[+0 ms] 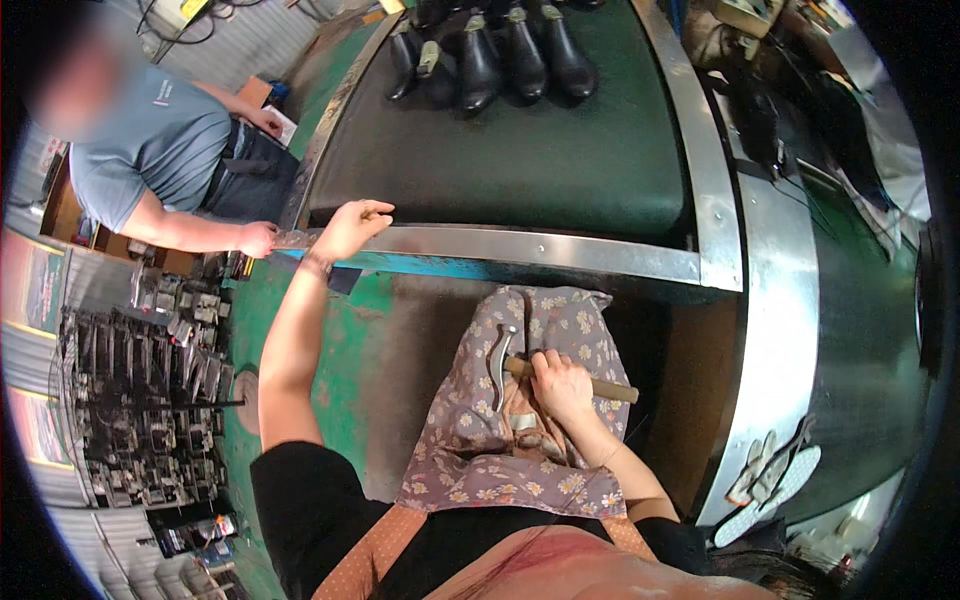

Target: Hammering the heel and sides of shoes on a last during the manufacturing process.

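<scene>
My right hand (562, 385) is wrapped round the wooden handle of a hammer (499, 372) with a long curved metal head. The hammer lies crosswise over my flowered apron (470, 440), its head to the left and the handle's end poking out to the right. Farther forward and left, my left hand (352, 228) is held over the near metal edge of a dark conveyor belt (490, 165). Its fingers reach rightward with nothing visible in them. Whether it touches the edge is unclear.
Several black shoe forms (478, 70) stand at the belt's far end. A person (180, 140) in a grey-blue shirt is at the left, one hand by the belt's corner. A rack of metal parts (150, 390) stands left. Pale shoe pieces (770, 480) lie right on the metal ledge (775, 330).
</scene>
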Demonstrator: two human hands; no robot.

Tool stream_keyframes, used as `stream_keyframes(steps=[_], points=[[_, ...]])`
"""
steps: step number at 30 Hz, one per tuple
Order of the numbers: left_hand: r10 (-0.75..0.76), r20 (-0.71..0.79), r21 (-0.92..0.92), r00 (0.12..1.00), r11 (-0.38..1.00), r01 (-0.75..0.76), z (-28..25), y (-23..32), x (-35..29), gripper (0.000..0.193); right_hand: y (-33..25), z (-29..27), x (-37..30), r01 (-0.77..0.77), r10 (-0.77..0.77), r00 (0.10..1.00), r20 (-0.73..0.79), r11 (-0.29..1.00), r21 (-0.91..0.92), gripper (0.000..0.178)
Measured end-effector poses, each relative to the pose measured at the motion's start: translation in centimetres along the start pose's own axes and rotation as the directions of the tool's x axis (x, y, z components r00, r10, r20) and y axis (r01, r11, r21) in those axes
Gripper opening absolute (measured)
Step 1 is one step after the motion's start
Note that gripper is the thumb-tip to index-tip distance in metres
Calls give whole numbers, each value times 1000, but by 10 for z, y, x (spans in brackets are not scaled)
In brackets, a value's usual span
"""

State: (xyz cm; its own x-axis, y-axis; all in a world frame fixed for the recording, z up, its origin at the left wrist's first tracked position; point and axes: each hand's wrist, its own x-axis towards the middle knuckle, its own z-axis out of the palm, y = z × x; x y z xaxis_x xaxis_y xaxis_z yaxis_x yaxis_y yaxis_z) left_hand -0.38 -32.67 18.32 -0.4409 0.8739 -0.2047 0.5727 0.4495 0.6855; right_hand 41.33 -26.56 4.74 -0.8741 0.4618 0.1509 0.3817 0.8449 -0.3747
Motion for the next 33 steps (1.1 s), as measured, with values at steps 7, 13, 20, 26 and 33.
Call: stream_keyframes(steps=[7,13,20,26,33], points=[[792,-446,-126,417,406,-905,28,208,-170,82,7,0,-1,-41,42,997,-67,999,8,9],[996,8,-635,-83,-59,-770,-8,278,-206,49,-1,6,2,-69,67,992,-107,997,-15,14],[777,-470,-349,-418,-599,-721,25,250,-225,47,-1,2,-8,-96,92,989,-119,995,-30,15],[487,-639,-4,-596,-776,-631,54,265,-235,46,7,1,-15,-106,104,989,-106,994,-19,17],[704,-367,-182,-608,-696,-695,19,213,-288,45,-4,1,-6,-49,46,993,-105,998,-26,11]])
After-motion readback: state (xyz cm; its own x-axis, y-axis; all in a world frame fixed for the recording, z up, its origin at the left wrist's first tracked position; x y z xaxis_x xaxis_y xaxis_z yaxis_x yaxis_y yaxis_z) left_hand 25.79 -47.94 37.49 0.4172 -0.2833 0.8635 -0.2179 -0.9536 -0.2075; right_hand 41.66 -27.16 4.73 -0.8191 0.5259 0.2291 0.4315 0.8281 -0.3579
